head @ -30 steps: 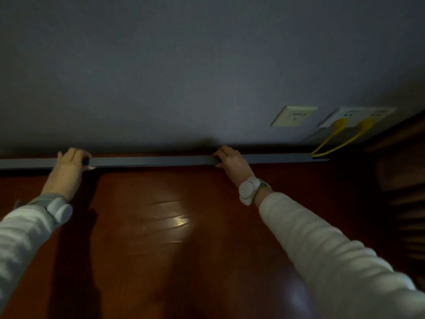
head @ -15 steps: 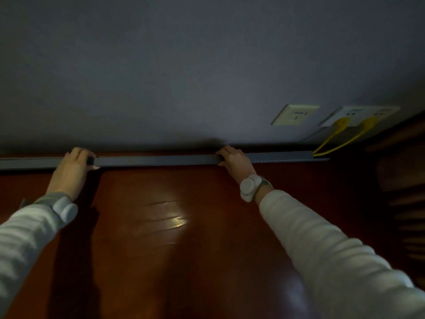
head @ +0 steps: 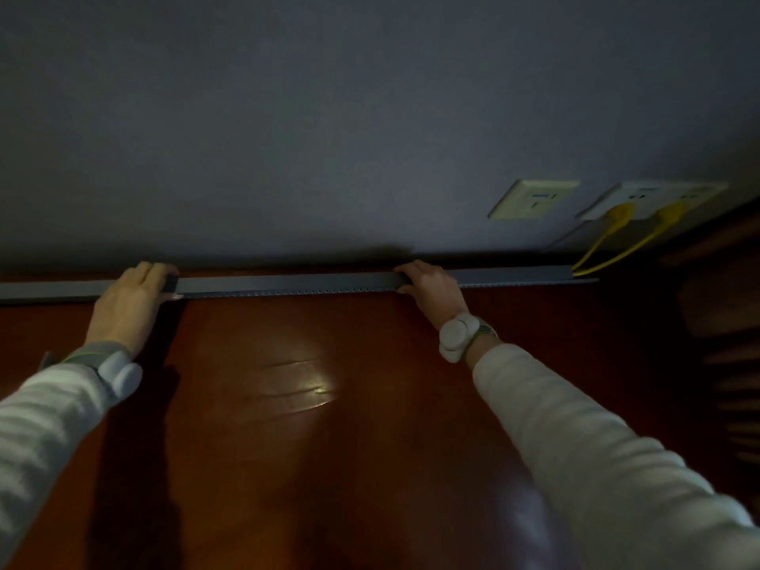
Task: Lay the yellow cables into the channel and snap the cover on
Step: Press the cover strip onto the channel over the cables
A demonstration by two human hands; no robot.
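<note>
A long grey channel with its cover runs along the foot of the wall on a red-brown wooden floor. My left hand lies over the cover at the left, fingers curled over its top edge. My right hand grips the cover right of the middle in the same way. Two yellow cables come down from a white wall socket and enter the channel's right end. Inside the channel the cables are hidden.
A second, cream socket plate sits on the grey wall left of the white one. Dark wooden furniture stands at the far right. The floor spreads toward me between my arms.
Both hands have slid a little to the right along the cover. The row of holes along the channel's lower edge now shows between them.
</note>
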